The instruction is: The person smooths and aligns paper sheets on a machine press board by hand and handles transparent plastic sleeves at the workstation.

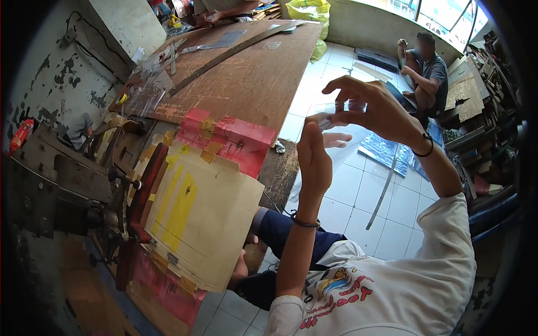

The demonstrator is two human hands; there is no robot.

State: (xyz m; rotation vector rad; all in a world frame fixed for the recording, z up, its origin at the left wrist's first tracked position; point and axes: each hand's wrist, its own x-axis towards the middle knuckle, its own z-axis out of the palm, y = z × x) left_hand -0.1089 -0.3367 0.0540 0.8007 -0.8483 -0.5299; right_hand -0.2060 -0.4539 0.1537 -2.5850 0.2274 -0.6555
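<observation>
In front of my chest, both hands are raised around a thin, clear plastic sheet (pixel 348 150). My left hand (pixel 315 159) has its thumb pointing up along the sheet's edge, and some of its fingers show through the plastic. Curled fingers of my right hand (pixel 376 106) pinch the sheet's upper part close to the left thumb. Left of my hands, a cream board (pixel 210 210) with yellow tape strips lies on a machine (pixel 73 173) with a dark red bar. Red sheeting (pixel 246 147) sticks out from under the board.
A brown wooden table (pixel 246 73) bears a long metal strip (pixel 224 59) and clear plastic scraps (pixel 148 92). Someone sits on the tiled floor (pixel 358 193) at the right, near stacked wood pieces (pixel 476 89). Another person's hands show behind the table. A yellow bag (pixel 314 17) stands beyond.
</observation>
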